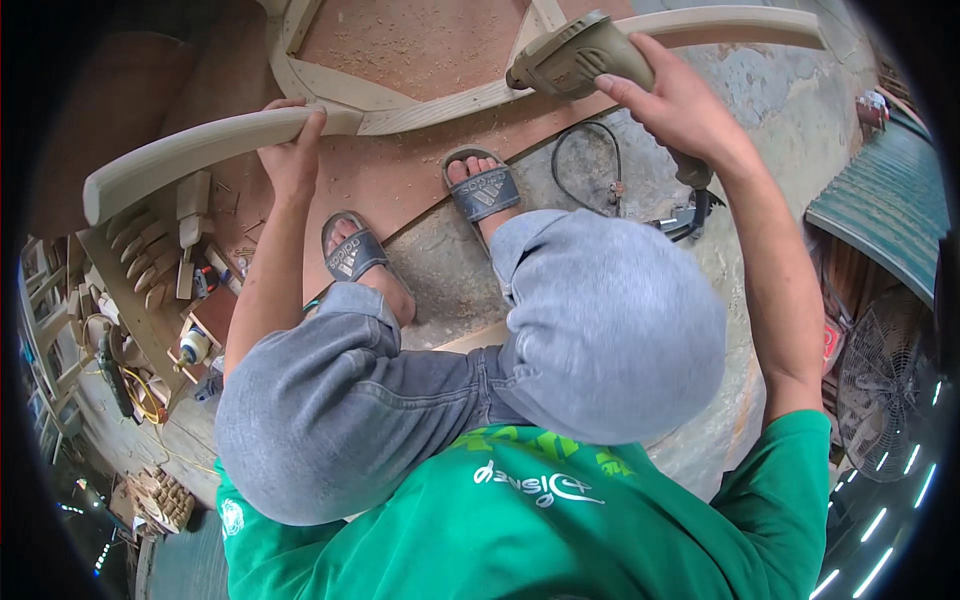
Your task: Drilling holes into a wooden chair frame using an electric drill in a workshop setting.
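Clearly, you had both hands busy on one wooden frame [420, 100] that lay on the floor ahead of your feet. Your left hand [290, 150] was wrapped around the end of the nearer curved rail [200, 150], its grip closed on that pale wood, fingers over the top edge. Your right hand [680, 105] held one drill [580, 55], grip closed tight around its body, with the nose pressed against the frame where a second curved rail [740, 22] met the crosspieces. One black cord [590, 165] looped on the floor just below the drill. You squatted with two knees in grey jeans, and your two sandals [420, 220] stood on a brown board [390, 180] dusted with sawdust under the frame. At your left, a rack [140, 290] carried several small wooden blocks, too jumbled to count. One fan [885, 385] stood at your far right, well apart from the work.
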Tool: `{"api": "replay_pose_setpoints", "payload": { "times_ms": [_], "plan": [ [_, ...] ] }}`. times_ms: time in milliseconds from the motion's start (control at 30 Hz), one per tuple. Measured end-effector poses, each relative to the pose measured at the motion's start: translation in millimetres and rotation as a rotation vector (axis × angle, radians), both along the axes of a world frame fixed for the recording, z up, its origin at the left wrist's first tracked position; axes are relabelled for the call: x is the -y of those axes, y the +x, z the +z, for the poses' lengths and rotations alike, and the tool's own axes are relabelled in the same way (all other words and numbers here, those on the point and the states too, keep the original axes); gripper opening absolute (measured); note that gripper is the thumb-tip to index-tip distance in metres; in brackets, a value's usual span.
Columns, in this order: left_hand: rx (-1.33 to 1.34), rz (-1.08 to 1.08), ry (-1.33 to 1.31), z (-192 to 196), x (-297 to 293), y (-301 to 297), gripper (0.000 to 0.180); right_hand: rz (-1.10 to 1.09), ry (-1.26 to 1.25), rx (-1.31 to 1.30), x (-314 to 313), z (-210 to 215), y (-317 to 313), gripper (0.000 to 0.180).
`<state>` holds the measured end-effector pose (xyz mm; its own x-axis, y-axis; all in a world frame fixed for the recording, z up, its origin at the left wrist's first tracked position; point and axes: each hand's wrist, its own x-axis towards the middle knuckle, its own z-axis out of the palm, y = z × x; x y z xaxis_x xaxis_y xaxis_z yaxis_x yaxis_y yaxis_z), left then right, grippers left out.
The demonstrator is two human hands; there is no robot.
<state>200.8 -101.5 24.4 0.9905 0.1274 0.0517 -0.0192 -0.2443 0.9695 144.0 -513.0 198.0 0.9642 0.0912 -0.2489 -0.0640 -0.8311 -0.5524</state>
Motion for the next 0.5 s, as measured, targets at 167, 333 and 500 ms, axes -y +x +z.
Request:
{"api": "replay_pose_setpoints", "payload": {
  "times_ms": [167, 333, 500],
  "plan": [
    [-0.011, -0.04, 0.064, -0.9, -10.5, -1.7, 0.037, -0.056, 0.076, -0.122, -1.0, 0.9, 2.9, 0.054],
    [-0.75, 0.095, 0.061, 1.2, 22.4, -47.8, 0.036, -0.134, 0.105, -0.256, -3.2, 24.5, 10.5, 0.057],
    [-0.448, -0.594, -0.015, 19.6, 74.8, -23.5, 0.029, -0.121, 0.087, -0.299, 9.8, 24.6, 8.7, 0.067]
  ]
}}
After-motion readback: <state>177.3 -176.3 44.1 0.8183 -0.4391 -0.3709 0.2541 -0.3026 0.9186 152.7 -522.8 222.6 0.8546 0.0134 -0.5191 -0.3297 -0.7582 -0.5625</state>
